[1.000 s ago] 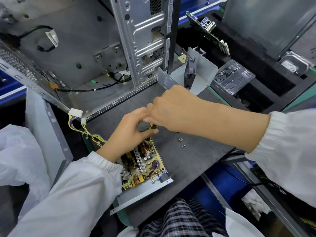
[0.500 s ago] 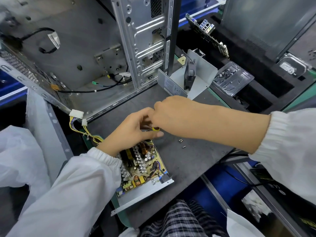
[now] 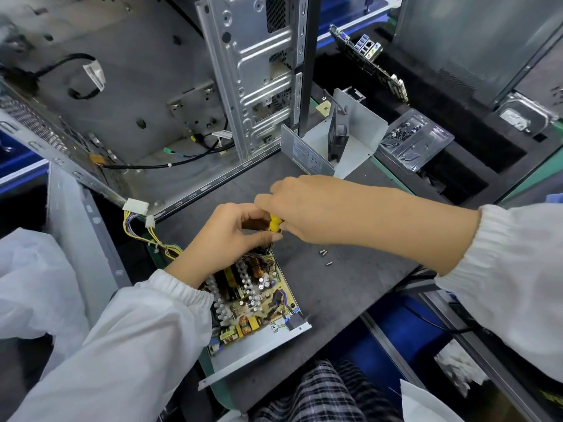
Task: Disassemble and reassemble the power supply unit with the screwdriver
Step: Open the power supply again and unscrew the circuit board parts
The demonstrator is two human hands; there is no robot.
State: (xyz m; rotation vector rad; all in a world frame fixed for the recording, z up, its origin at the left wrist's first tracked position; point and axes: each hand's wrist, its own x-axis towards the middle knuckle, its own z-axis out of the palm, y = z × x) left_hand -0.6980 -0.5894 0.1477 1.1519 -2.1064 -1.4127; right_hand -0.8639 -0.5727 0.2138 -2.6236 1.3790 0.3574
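- The opened power supply unit [image 3: 259,303] lies on the dark grey work mat [image 3: 350,300], near its front edge, with its yellow circuit board [image 3: 256,295] bare and facing up inside a shallow metal tray.
- A yellow-handled screwdriver [image 3: 275,224] stands nearly upright over the far corner of the circuit board; its tip is hidden among the wires there.
- The right hand [image 3: 307,205] grips the top of the screwdriver handle, fingers curled round it.
- The left hand [image 3: 227,236] is at the same corner of the board, thumb and fingers curled in close beside the screwdriver shaft; whether they pinch it cannot be told.
- Three small loose screws [image 3: 324,256] lie on the mat just right of the board's far corner.
- A bundle of yellow wires [image 3: 143,236] runs from the board's left side to white connectors [image 3: 136,206] further back.
- Beyond the board, at the mat's far edge, sits the unit's removed metal cover [image 3: 341,141] with a black fan [image 3: 337,132] standing in it.
- An open computer case [image 3: 146,95] lies behind and to the left of the board.
- A clear plastic tray [image 3: 416,141] of small parts sits right of the metal cover.
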